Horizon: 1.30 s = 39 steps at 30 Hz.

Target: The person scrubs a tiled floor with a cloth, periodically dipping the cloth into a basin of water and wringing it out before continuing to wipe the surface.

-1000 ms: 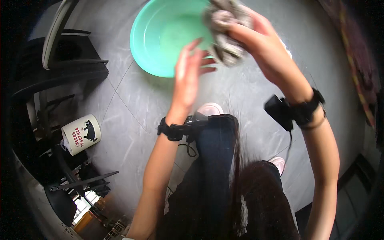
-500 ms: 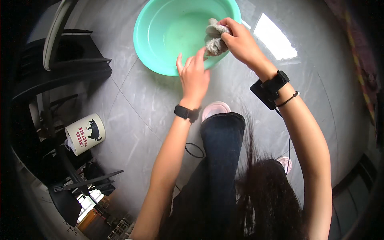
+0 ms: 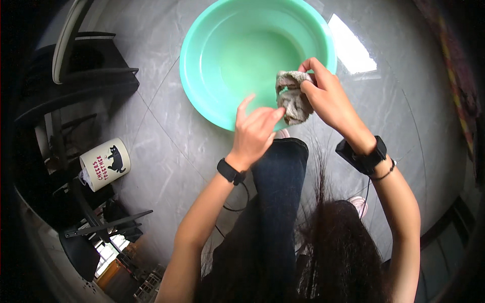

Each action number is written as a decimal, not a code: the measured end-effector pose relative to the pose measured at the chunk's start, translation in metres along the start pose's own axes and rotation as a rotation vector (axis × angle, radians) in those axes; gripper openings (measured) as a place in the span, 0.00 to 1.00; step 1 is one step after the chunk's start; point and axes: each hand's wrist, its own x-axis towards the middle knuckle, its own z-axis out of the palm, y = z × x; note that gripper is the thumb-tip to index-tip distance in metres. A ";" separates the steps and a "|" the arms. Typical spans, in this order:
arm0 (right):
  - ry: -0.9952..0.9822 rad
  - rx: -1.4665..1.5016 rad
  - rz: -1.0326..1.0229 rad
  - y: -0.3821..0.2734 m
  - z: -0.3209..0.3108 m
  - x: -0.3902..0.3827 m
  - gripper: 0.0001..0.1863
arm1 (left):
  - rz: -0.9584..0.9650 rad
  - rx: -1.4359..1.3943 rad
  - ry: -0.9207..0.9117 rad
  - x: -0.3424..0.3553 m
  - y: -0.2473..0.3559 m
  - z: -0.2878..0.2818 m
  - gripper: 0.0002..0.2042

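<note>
A bunched grey rag (image 3: pixel 295 103) hangs at the near right rim of a mint-green basin (image 3: pixel 194 70). Its weave looks rough, and a gap in its folds lets green show through. My right hand (image 3: pixel 331 96) pinches the rag's upper right part between thumb and fingers. On the other side, my left hand (image 3: pixel 255 131) is over the basin's near rim with its fingers spread. One of its fingertips meets the rag's lower left edge; no grip shows there. Inside the basin, the bottom appears smooth and pale green; whether it holds water I cannot tell.
To the left, a cream bin (image 3: pixel 105 164) with a black cat picture stands beside black furniture (image 3: pixel 76 96). A cable (image 3: pixel 235 208) loops near my left leg. Pink shoes (image 3: pixel 358 206) and grey floor tiles show below, with a bright light patch (image 3: pixel 352 45) at the right.
The basin has come nearer and to the right, now covering most of my left shoe. Both hands moved toward me with the rag, which has opened out somewhat.
</note>
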 end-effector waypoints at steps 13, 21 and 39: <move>0.127 -0.415 -0.321 0.020 -0.030 0.062 0.11 | 0.067 -0.106 -0.119 -0.009 0.048 0.002 0.22; -0.043 -1.401 -0.505 0.040 -0.001 0.097 0.06 | 0.045 -0.107 -0.078 -0.011 0.046 0.004 0.17; -0.502 -1.454 0.058 0.046 0.031 0.115 0.14 | 0.066 -0.102 -0.063 -0.020 0.035 0.016 0.08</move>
